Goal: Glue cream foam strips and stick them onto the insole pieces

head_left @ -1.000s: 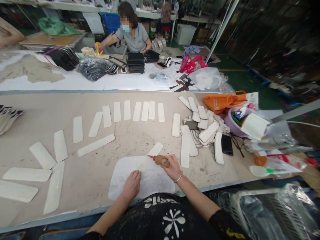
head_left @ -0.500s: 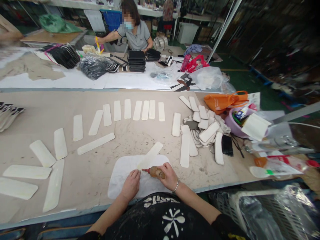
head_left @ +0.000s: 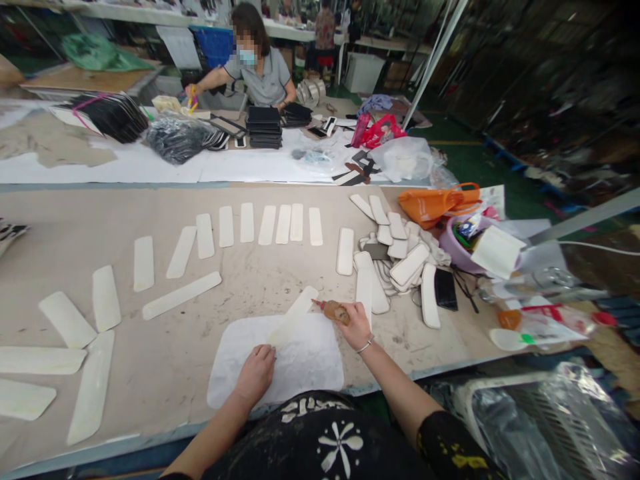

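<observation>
Evidently, the right hand (head_left: 357, 327) grasps a bottle (head_left: 336, 313), nozzle just beside the far end of a strip (head_left: 295, 312), mid-frame, partly on a sheet (head_left: 305, 367). The left hand's (head_left: 255, 375) curled fingers meet its near end; pinching is unclear. Pinning it flat should help. One bottle, one sheet, fifteen other strips (head_left: 226, 227) left and above.

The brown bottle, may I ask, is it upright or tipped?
Tipped: the brown bottle lies sideways in the right hand, its red nozzle pointing left.
</observation>
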The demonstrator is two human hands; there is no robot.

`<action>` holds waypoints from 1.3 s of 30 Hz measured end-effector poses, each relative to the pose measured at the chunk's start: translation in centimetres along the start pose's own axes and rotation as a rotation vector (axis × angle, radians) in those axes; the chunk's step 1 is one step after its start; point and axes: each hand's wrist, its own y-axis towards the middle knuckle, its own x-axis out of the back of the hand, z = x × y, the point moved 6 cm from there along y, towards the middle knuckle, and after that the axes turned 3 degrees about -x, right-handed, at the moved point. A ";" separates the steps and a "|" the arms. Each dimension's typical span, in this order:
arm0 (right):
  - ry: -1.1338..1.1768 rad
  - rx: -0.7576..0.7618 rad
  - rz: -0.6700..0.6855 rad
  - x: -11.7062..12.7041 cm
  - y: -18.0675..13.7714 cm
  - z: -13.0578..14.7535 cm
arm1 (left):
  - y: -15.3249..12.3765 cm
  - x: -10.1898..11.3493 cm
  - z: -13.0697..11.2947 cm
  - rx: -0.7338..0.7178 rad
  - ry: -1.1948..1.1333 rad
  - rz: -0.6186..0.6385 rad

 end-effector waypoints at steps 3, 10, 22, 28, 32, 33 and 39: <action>0.066 0.047 0.080 -1.1 -1.5 2.0 | 0.5 0.0 0.2 -0.010 0.002 0.029; 0.134 0.198 0.271 -4.2 -5.0 5.7 | 1.6 0.3 0.6 0.049 0.042 0.146; -0.040 0.000 0.043 -1.0 1.9 0.1 | 2.2 0.0 0.7 0.077 0.062 0.170; -0.013 0.011 0.014 -1.1 1.9 0.6 | 2.5 0.2 0.5 0.069 0.086 0.179; -0.030 -0.008 -0.011 -1.3 2.8 0.1 | 2.7 0.2 0.5 0.067 0.100 0.200; -0.038 -0.015 -0.015 -1.3 3.0 -0.1 | 2.7 0.1 0.5 0.067 0.104 0.201; -0.040 -0.043 -0.038 -0.7 3.1 -0.7 | 2.7 0.0 0.5 0.057 0.112 0.196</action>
